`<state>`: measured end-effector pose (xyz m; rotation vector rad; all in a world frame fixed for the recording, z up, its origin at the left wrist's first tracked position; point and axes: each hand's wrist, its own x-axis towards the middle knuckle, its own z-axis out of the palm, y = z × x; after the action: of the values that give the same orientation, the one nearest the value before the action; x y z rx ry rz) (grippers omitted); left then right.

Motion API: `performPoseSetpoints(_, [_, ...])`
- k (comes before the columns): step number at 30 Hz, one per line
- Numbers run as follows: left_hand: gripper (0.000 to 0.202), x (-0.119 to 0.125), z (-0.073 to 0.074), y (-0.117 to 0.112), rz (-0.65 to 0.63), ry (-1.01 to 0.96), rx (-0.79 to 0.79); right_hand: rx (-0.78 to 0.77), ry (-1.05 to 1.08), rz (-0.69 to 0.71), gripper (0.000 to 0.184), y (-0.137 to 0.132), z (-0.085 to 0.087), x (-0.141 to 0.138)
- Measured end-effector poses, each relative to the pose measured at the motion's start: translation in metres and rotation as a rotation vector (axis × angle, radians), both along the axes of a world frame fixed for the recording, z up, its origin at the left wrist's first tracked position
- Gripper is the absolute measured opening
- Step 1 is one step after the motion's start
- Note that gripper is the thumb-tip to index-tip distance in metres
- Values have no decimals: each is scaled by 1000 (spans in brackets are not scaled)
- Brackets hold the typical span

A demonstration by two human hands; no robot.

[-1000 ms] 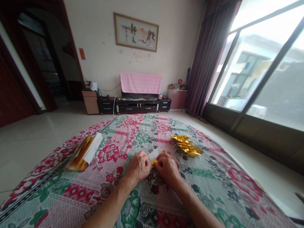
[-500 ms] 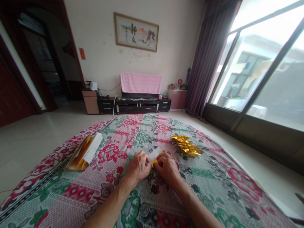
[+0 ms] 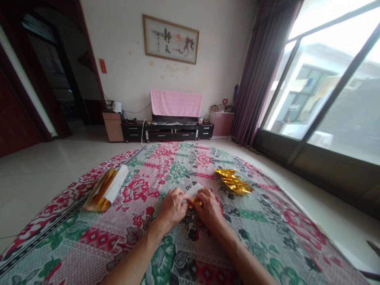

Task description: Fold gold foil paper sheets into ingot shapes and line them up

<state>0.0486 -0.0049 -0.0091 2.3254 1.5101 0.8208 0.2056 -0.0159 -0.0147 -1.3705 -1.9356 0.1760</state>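
1. At the middle of the frame, just below centre, the fingers of the left hand point(image 3: 173, 206) are curled and pinched on the left side of a small gold-and-white paper point(image 3: 196, 189).
2. The fingers of the right hand point(image 3: 208, 208) are bent and closed on the near, gold side of the same paper; the thumb tips of both hands come close together there, and the exact grip is partly hidden by the knuckles.
3. The paper lies between the hands, its white face showing beyond the fingers.
4. Right of centre, near the right hand but apart from it, a row of folded gold pieces point(image 3: 236, 183) lies close together.
5. At the left of the frame, well apart from the left hand, a bent stack of gold-and-white sheets point(image 3: 104, 190) rests near the edge.
6. Under everything spreads the rounded surface point(image 3: 178, 171), covered in red, green and grey floral cloth.
7. At upper centre, a pink cover point(image 3: 176, 103) drapes above a black cabinet point(image 3: 162, 136), below a framed picture point(image 3: 171, 38).
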Motion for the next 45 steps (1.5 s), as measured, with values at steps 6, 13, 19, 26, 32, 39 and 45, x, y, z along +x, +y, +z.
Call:
performPoseSetpoints(6, [19,-1,-1,2,-7,-12,-16,-6,-71,-17,17,-6,3,-2])
performPoseSetpoints(13, [21,0,0,1,-4,11,-6,-11,-101,-72,17,-8,3,-6])
performPoseSetpoints(19, [21,-1,1,1,-11,31,-6,-49,-50,-43,7,-1,2,-1])
performPoseSetpoints(26, [20,-1,2,1,-24,7,0,-119,54,50,13,6,7,7])
performPoseSetpoints(32, [19,-1,-1,3,-14,4,-29,-128,118,107,16,6,7,16])
performPoseSetpoints(39, [19,-1,-1,3,-13,7,-22,-75,123,51,11,5,2,14])
performPoseSetpoints(45, [21,0,2,0,-24,26,18,33,96,35,19,2,1,23])
